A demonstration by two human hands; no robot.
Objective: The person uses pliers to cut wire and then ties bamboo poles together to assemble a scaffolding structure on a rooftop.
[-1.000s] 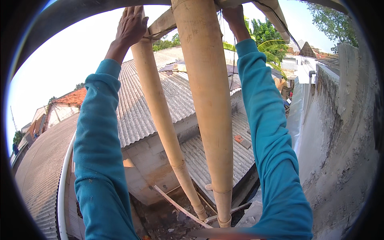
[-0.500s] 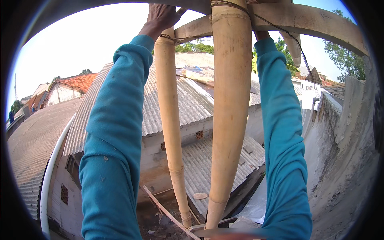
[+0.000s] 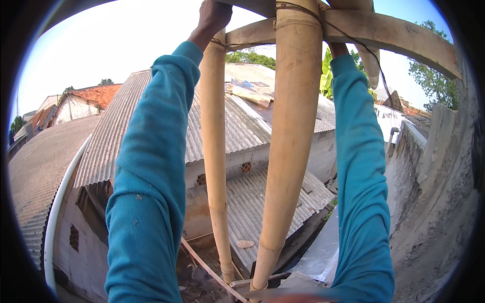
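Raised at the top edge, my left hand is closed like a fist beside a dark overhead beam. The picture's edge cuts off its upper part, so what it grips is hidden. My right hand reaches up behind a curved wooden beam; only the wrist area shows and its fingers are hidden. Between my arms stand a thick bamboo pole and a thinner bamboo pole. Dark wire binds the thick pole near the wooden beam, and a loose end hangs to the right.
Below lie corrugated roofs and a lower corrugated sheet. A white pipe runs down at left. A rough cement wall rises at right. A wooden strip slants near the poles' feet. Another bamboo piece hangs behind the beam.
My left hand has shifted right and its spread thumb has drawn in, so the hand looks closed. The view has moved slightly; my right wrist remains behind the beam.
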